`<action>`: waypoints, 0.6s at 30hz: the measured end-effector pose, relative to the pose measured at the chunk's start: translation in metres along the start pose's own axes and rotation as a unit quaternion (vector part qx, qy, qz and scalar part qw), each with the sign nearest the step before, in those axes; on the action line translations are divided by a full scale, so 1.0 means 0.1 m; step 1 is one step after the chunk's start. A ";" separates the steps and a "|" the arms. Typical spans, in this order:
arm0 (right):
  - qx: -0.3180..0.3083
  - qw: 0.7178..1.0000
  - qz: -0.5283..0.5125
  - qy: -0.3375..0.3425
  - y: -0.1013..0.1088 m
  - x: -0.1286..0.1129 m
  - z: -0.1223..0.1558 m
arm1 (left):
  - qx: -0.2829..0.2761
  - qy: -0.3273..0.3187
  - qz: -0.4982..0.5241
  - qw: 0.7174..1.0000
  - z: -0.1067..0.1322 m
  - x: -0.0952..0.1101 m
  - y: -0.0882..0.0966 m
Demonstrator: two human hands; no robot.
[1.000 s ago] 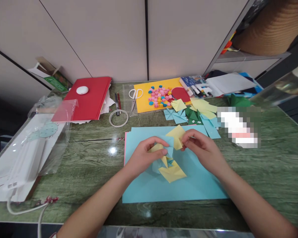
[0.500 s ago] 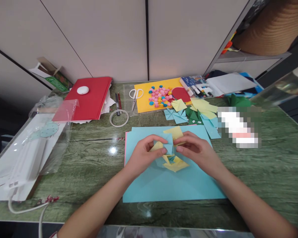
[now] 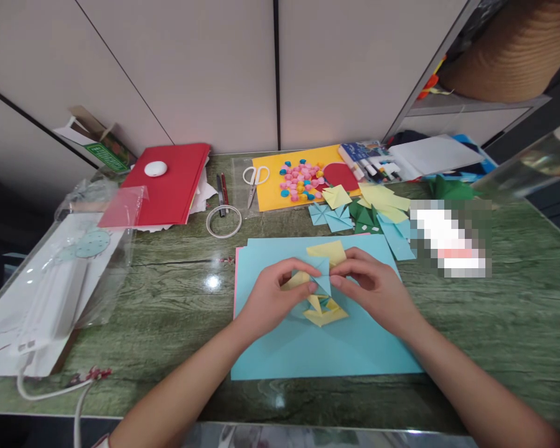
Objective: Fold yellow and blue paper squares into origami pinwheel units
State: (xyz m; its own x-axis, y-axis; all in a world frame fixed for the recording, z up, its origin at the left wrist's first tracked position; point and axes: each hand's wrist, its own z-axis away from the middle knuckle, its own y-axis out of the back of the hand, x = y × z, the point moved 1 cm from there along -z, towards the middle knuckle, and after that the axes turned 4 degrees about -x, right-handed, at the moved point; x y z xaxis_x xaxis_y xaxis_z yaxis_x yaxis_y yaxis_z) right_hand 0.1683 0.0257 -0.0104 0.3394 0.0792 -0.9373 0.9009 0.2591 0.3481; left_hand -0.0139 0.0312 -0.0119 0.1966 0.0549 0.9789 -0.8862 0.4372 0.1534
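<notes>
A folded paper piece in light blue and yellow [image 3: 323,267] is held between my two hands, above light blue paper sheets [image 3: 308,351]. My left hand [image 3: 280,289] pinches its left side with thumb and forefinger. On the opposite side, my right hand [image 3: 366,277] closes its thumb and fingers on the right edge. Yellow flaps stick out at the back and left, and a yellow folded part [image 3: 325,312] with blue inside hangs at the front. The fingers hide some of the folds.
Behind lie folded blue paper pieces [image 3: 331,218], yellow papers [image 3: 385,200] and a green folded piece [image 3: 364,216]. Plastic gems [image 3: 301,180] rest on yellow card, with scissors [image 3: 252,186] beside them. A tape roll [image 3: 224,222], red folder [image 3: 163,186] and power strip [image 3: 51,305] are leftward.
The blue face between my hands has turned and shifted slightly right. The front yellow part has moved a little left. Both hands keep their grip.
</notes>
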 end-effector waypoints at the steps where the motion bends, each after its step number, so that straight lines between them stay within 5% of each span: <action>1: 0.000 1.000 0.007 0.002 0.00 0.00 0.00 | 0.001 0.000 -0.003 1.000 0.00 0.00 0.00; 10: 0.021 0.999 0.033 -0.012 -0.01 -0.01 0.01 | -0.026 -0.015 -0.017 0.999 0.03 0.07 0.01; 18: 0.002 1.000 0.015 -0.011 -0.01 0.02 0.01 | 0.005 0.000 0.001 1.000 0.01 -0.04 -0.01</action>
State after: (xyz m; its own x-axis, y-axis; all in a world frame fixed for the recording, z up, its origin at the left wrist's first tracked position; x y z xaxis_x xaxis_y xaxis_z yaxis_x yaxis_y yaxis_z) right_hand 0.1685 0.0248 -0.0122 0.3718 0.0663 -0.9260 0.8913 0.2533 0.3760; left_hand -0.0146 0.0296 -0.0161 0.1944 0.0561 0.9793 -0.8911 0.4273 0.1524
